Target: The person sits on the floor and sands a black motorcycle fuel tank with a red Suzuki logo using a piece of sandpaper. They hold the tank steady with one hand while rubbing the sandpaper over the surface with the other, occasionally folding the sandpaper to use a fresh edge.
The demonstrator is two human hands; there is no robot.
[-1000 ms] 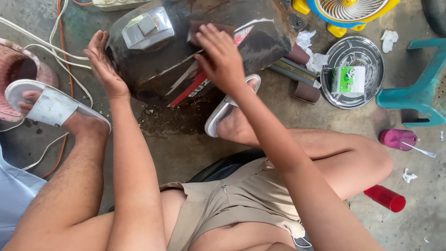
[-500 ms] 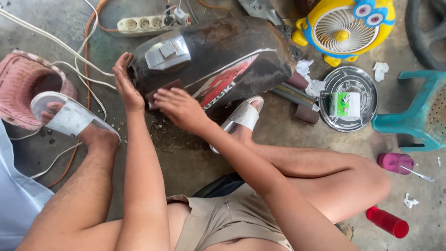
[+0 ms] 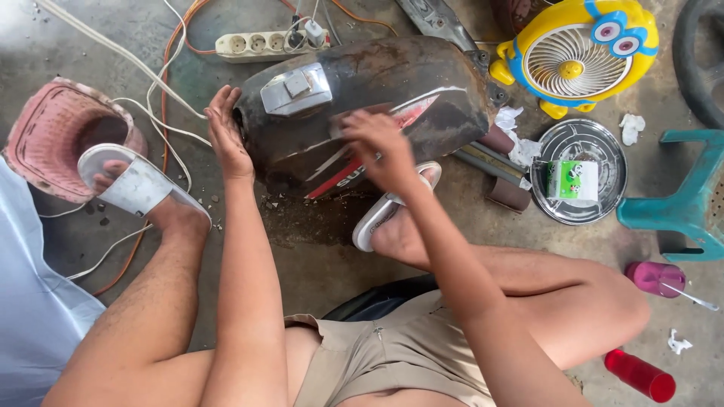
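Overhead, head view: a seated person works on a concrete floor (image 3: pixel 317 264).
Tank: dark, worn motorcycle fuel tank (image 3: pixel 407 90) lies on the floor between the feet.
Left hand (image 3: pixel 226 136): open, palm flat against the tank's end, steadying it.
Right hand (image 3: pixel 377 143): blurred on the tank's side; any grip cannot be told.
Progress: surface looks rusty and scuffed; debris (image 3: pixel 302 211) beneath; most appears left.

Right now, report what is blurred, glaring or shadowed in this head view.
Head view: the right hand is smeared by motion blur on the dark fuel tank; the left hand at the tank's end is sharper; soft daylight, with mild sheen on the tank's metal cap and the round tray; top-left floor is washed out.
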